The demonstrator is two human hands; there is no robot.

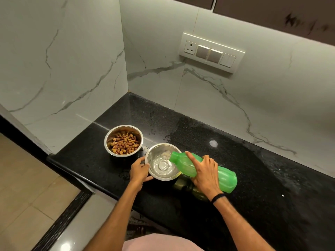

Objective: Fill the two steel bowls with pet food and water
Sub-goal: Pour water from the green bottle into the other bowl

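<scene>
Two steel bowls stand on the black counter (pixel 208 134). The far bowl (pixel 123 140) holds brown pet food pellets. The near bowl (pixel 162 162) has a shallow layer of water in it. My left hand (pixel 140 170) grips the near bowl's left rim. My right hand (pixel 204 173) holds a green plastic bottle (pixel 224 176) tipped on its side, its mouth over the bowl's right rim, and water runs from it into the bowl.
White marble walls close off the corner behind and to the left. A switch panel (pixel 211 52) is on the back wall. A dark greenish object (pixel 183 186) lies on the counter under the bottle. Water drops spot the counter. The counter's front edge (pixel 72 171) drops to the floor at the left.
</scene>
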